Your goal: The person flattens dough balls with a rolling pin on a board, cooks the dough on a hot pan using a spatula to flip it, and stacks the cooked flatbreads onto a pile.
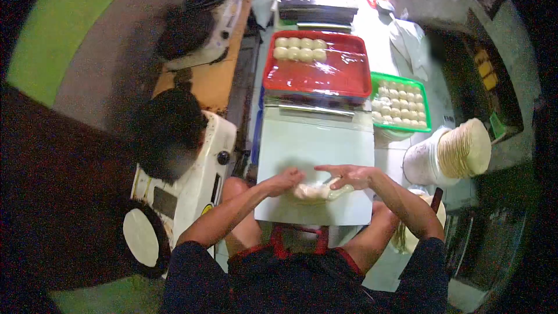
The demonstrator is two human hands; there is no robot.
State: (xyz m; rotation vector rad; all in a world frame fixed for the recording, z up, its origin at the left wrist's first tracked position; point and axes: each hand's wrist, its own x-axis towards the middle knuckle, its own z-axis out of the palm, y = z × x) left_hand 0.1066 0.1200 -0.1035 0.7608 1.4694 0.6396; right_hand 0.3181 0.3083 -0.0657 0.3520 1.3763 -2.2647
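Note:
A pale, soft lump of dough [312, 192] lies on the white board [314, 145] in front of me, long and uneven in shape. At its left end is my left hand [283, 181], its fingers curled together; whether they pinch a bit of the dough is too small to make out. My right hand [350, 177] rests over the dough's right end, thumb and fingers spread apart. A shiny, clear patch, perhaps plastic film, shows by the right end of the dough.
Beyond the board sits a red tray [349, 81] with several dough balls; right of it, a green tray [429, 104] holds more. A white bucket [419, 160] with stacked flat rounds stands right. Stoves [195, 197] with dark pans line the left.

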